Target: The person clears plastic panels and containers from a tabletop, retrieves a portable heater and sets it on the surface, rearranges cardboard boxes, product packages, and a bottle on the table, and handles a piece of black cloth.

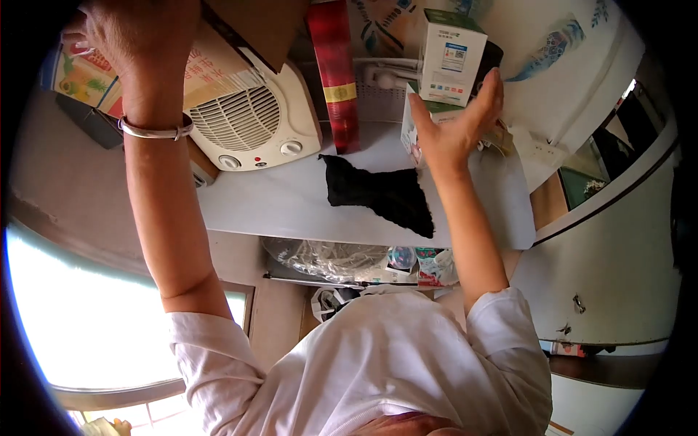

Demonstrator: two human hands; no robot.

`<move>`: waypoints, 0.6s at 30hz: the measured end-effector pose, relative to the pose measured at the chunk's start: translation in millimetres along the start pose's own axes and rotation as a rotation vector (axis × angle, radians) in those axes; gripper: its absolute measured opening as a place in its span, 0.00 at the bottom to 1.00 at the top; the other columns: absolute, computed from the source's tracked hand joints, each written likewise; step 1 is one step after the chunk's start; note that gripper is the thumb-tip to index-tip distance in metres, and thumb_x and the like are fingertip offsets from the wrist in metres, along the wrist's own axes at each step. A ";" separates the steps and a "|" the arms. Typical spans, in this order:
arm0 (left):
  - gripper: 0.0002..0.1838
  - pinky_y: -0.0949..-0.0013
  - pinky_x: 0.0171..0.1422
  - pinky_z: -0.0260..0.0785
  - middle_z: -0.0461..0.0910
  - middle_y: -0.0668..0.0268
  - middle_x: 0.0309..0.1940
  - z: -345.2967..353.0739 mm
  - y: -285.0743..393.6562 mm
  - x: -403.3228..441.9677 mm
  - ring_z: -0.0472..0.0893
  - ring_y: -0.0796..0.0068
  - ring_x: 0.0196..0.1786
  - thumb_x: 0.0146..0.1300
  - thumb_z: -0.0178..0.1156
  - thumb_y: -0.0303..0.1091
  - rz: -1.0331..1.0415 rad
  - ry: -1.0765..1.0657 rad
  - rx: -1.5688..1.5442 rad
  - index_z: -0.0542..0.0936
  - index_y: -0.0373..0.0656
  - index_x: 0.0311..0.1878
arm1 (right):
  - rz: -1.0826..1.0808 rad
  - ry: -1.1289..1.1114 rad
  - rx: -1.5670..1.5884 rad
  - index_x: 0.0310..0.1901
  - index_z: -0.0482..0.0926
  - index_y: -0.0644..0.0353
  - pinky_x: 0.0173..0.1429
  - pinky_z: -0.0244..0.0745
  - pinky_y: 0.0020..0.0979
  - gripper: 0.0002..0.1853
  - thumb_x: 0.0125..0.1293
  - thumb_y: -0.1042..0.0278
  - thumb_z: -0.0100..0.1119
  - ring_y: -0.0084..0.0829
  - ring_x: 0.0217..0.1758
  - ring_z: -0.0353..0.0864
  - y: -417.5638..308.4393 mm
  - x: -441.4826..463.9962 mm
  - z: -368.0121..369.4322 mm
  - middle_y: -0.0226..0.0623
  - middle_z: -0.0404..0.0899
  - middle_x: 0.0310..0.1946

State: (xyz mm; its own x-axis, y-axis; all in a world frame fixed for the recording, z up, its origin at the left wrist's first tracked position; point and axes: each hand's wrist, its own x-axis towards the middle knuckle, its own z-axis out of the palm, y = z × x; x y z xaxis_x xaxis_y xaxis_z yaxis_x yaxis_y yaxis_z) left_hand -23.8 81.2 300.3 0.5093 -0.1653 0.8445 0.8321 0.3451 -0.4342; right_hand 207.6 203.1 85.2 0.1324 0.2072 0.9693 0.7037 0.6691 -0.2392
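Note:
My left hand (138, 36) is at the upper left, its fingers bent over the edge of a printed cardboard box (91, 81); the fingertips are partly hidden. That box overlaps the top of a cream fan heater (243, 120) with two knobs. My right hand (462, 131) has its thumb and fingers around the lower part of a white-and-green box (452, 62), which stands on another box (409, 134). A black cloth (378, 192) lies crumpled on the grey tabletop (283, 207) between my forearms.
A tall red box (334, 80) with a gold band stands behind the cloth, beside a pale plastic basket (385, 98). Below the tabletop, a shelf holds clear plastic bags (327, 258). A bright window (87, 312) is at left, and a pale cabinet door (611, 261) at right.

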 end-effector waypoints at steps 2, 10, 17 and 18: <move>0.36 0.58 0.61 0.68 0.67 0.51 0.55 -1.5 -0.2 0.8 0.70 0.56 0.57 0.51 0.61 0.25 0.001 0.013 -0.019 0.62 0.38 0.66 | -0.173 0.081 0.287 0.66 0.58 0.69 0.67 0.61 0.45 0.45 0.50 0.64 0.72 0.50 0.64 0.66 -15.8 -1.2 -0.4 0.53 0.66 0.61; 0.36 0.56 0.58 0.68 0.71 0.52 0.52 7.0 -28.8 -6.8 0.72 0.56 0.53 0.48 0.64 0.25 0.023 0.074 0.258 0.65 0.40 0.65 | 0.109 -0.271 0.413 0.68 0.51 0.64 0.64 0.63 0.53 0.51 0.47 0.59 0.72 0.59 0.65 0.61 -65.3 -8.0 102.7 0.61 0.58 0.64; 0.37 0.56 0.60 0.67 0.71 0.52 0.52 5.5 -27.3 -2.6 0.72 0.55 0.54 0.48 0.64 0.25 0.133 0.141 0.131 0.65 0.40 0.65 | 0.125 -0.212 0.536 0.69 0.55 0.63 0.65 0.66 0.46 0.47 0.48 0.71 0.72 0.56 0.65 0.64 -73.1 39.3 106.1 0.58 0.60 0.65; 0.37 0.56 0.60 0.67 0.71 0.52 0.52 4.7 -25.7 -4.3 0.72 0.54 0.54 0.48 0.64 0.25 0.124 0.138 0.146 0.65 0.40 0.65 | 0.154 -0.230 0.516 0.68 0.58 0.62 0.63 0.69 0.45 0.44 0.49 0.75 0.70 0.55 0.65 0.65 -74.7 45.7 101.4 0.57 0.60 0.65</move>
State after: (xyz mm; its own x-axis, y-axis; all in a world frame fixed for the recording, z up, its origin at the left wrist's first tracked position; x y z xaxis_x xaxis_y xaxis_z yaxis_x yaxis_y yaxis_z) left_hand -48.5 77.4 309.4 0.6390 -0.2347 0.7325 0.7259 0.4989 -0.4735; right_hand 90.4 235.0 141.6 0.0103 0.4405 0.8977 0.2498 0.8681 -0.4289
